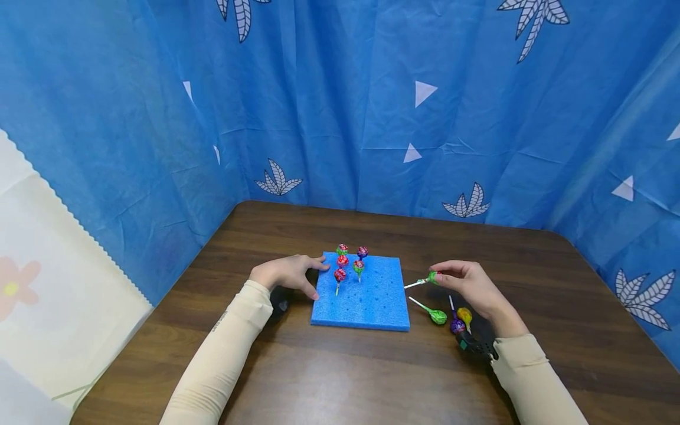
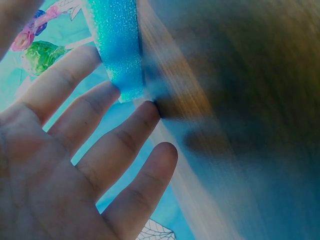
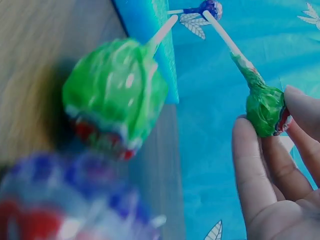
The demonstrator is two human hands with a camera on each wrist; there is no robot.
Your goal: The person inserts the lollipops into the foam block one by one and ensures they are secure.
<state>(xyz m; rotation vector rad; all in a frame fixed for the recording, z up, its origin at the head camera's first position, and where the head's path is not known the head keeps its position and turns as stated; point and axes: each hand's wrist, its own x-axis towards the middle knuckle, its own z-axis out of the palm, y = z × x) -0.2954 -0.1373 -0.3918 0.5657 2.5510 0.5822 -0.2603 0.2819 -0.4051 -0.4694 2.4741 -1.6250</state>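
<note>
A blue foam board [image 1: 379, 301] lies flat on the table, with several wrapped lollipops standing in its left and back part, among them a red one [image 1: 340, 275], a green one [image 1: 359, 267] and a purple one [image 1: 363, 252]. My left hand [image 1: 292, 273] is at the board's left edge, thumb and fingers spread. In the left wrist view its fairly straight fingers [image 2: 120, 140] meet the foam's side. To the right of the board, my right hand [image 1: 470, 286] pinches a green lollipop [image 3: 265, 111] by its candy head, the white stick pointing toward the board.
On the table near the right hand lie another green lollipop [image 1: 438, 317], a purple one [image 1: 457, 325] and a yellow one [image 1: 464, 316]. Small holes dot the foam's surface. A blue curtain [image 1: 340, 118] hangs behind the brown wooden table [image 1: 340, 378].
</note>
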